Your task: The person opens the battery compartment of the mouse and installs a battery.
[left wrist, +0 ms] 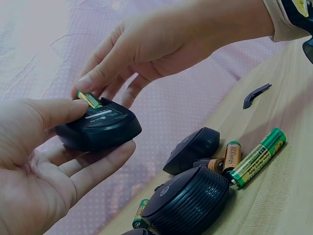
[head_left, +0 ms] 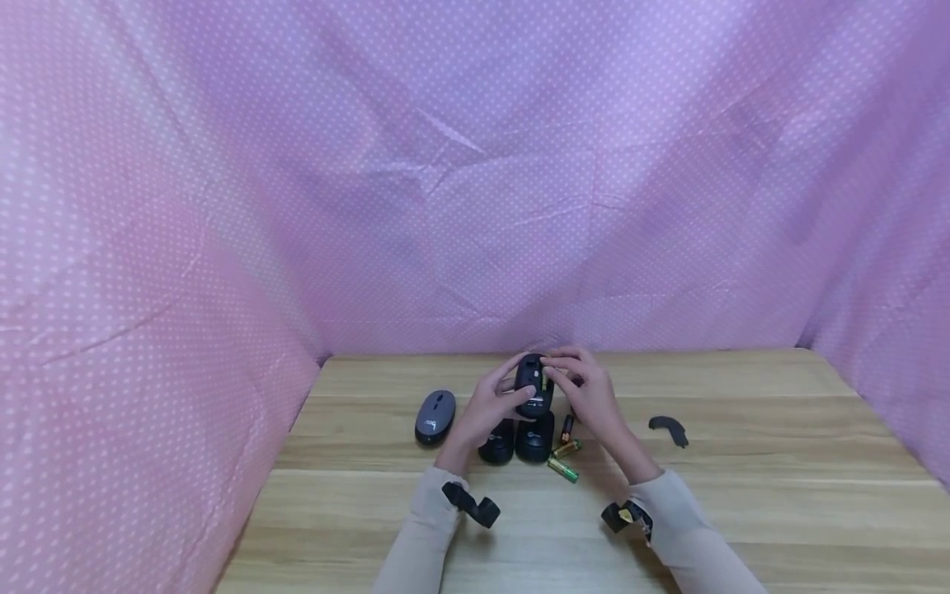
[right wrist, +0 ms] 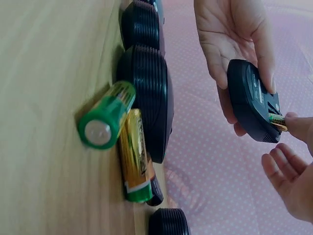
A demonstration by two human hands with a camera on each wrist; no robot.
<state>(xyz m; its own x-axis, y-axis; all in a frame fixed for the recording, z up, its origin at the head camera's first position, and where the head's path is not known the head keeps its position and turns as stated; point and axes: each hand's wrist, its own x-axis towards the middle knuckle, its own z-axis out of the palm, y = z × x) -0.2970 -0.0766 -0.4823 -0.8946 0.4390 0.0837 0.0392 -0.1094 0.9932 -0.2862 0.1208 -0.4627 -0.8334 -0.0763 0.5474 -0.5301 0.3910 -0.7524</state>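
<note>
Below, loose batteries beside mice, left grip round upturned mouse, right grip pinching battery

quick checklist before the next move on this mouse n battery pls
1. Mouse secure: ok, the left hand grips it underside up.
2. Battery fully seated: not ok, one end sticks up.
3. Right hand on the battery: ok, it touches the raised end.
4. Battery the right way round: cannot tell, markings too small.
5. Cover on: not ok, a dark curved piece, likely the cover, lies on the table.
</note>
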